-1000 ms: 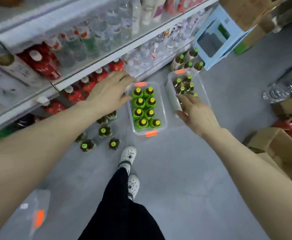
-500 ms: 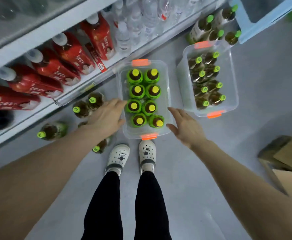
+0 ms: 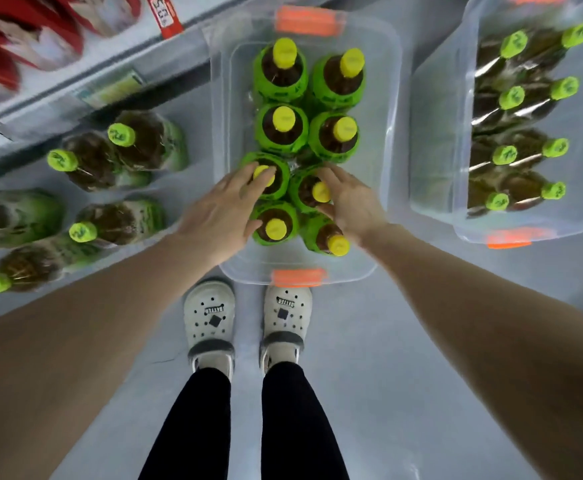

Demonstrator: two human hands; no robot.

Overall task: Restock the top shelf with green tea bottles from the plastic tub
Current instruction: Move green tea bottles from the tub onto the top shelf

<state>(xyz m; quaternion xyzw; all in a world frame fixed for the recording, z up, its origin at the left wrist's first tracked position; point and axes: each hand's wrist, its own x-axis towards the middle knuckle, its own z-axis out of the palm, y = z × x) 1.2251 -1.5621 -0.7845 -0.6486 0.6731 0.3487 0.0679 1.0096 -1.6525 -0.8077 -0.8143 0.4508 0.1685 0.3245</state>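
A clear plastic tub (image 3: 380, 140) with orange handles stands on the floor just ahead of my feet. It holds several upright green tea bottles (image 3: 281, 128) with green labels and yellow caps. My left hand (image 3: 226, 211) reaches into the tub, its fingers spread over the cap of a bottle in the third row (image 3: 276, 181). My right hand (image 3: 347, 199) hovers over the neighbouring bottle (image 3: 309, 192), fingers loosely spread around its cap. Neither hand grips a bottle.
A second clear tub (image 3: 442, 161) at the right holds dark bottles with lime caps, lying sideways. More such bottles (image 3: 110, 161) stand on the floor at the left under the lowest shelf edge (image 3: 92, 88). Red bottles (image 3: 23, 36) fill that shelf. My white clogs (image 3: 210, 320) stand behind the tub.
The view has dropped closer to the tub. Both hands have moved from the tub's sides inward onto the tops of two bottles in the near rows.
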